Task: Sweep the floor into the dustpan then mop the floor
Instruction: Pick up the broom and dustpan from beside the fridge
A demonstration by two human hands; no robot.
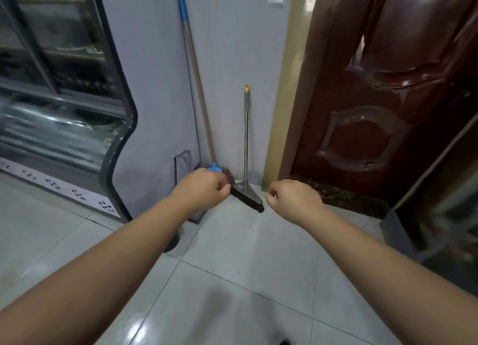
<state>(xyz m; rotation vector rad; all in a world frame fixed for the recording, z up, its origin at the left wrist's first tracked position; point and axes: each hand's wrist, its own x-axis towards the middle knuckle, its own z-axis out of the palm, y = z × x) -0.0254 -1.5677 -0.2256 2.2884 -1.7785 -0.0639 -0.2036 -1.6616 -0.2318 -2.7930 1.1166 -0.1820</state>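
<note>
A broom with a metal shaft, yellow tip and dark bristles stands against the white wall in the corner. To its left leans a mop with a wooden shaft, blue grip and blue head near the floor. A grey dustpan stands upright against the wall, partly hidden by my left arm. My left hand hovers in front of the mop head with curled fingers, holding nothing. My right hand is curled too, just right of the broom bristles, and holds nothing.
A glass display fridge fills the left side. A dark red door with a beige frame stands on the right, a dark threshold below it. Pale glossy floor tiles stretch toward me.
</note>
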